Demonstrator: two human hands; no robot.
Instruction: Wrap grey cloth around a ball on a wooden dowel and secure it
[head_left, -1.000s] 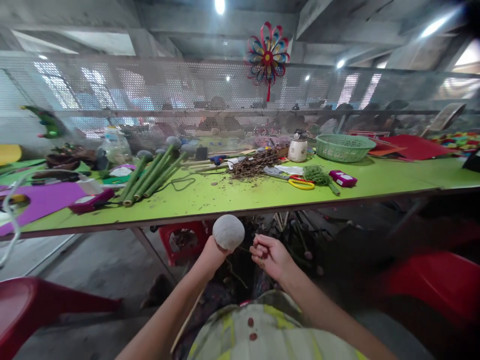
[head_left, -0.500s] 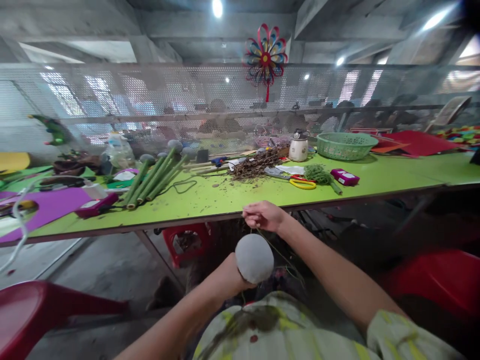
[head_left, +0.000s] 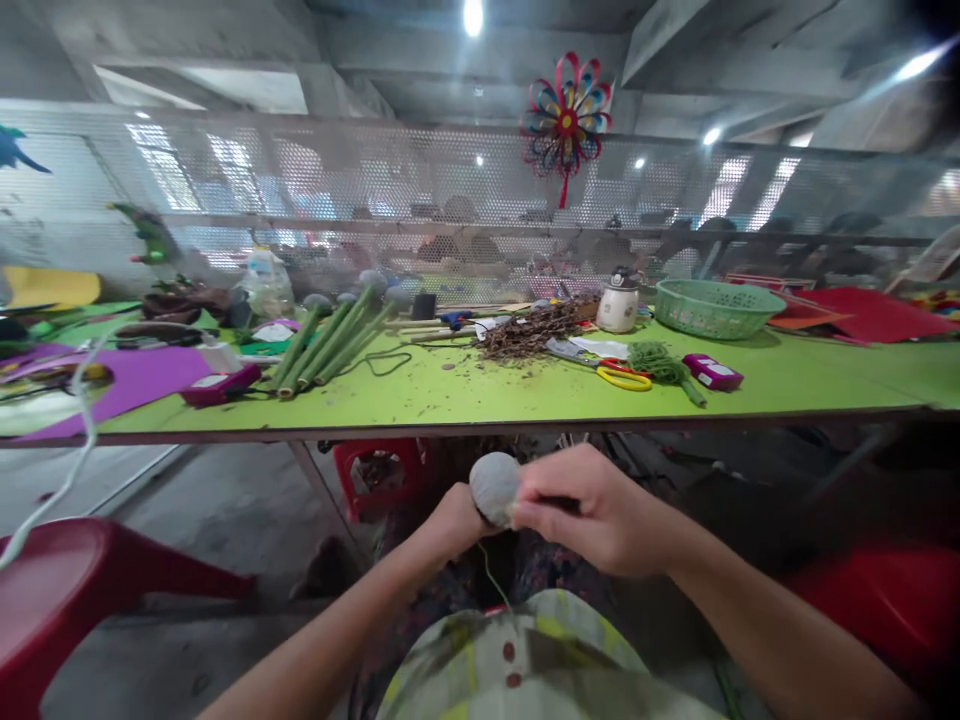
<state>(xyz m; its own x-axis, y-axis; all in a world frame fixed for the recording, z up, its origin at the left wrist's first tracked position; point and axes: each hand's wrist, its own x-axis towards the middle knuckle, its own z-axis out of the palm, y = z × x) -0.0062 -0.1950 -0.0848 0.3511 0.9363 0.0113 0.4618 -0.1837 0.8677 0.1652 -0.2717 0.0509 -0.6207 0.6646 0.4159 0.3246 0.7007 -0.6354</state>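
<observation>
My left hand (head_left: 459,520) is closed around the underside of a smooth grey ball (head_left: 493,487), holding it below the table's front edge, above my lap. At the ball's right side, the thumb and fingers of my right hand (head_left: 574,505) are pinched together at its surface. What sits between those fingertips is too small and hidden to make out. A thin green yarn (head_left: 491,572) hangs from beneath the ball and left hand down to my shirt.
On the green table (head_left: 450,400) lie green-wrapped sticks (head_left: 330,345) with grey balls, brown dried twigs (head_left: 529,335), scissors (head_left: 622,376), green yarn skein (head_left: 656,360) and a purple box (head_left: 712,372). A green basket (head_left: 716,308) stands behind. Red stools (head_left: 379,475) stand below.
My right hand came down from above the ball, where it held green yarn, to the ball's right side. The ball moved slightly up in view, and the view shifted left.
</observation>
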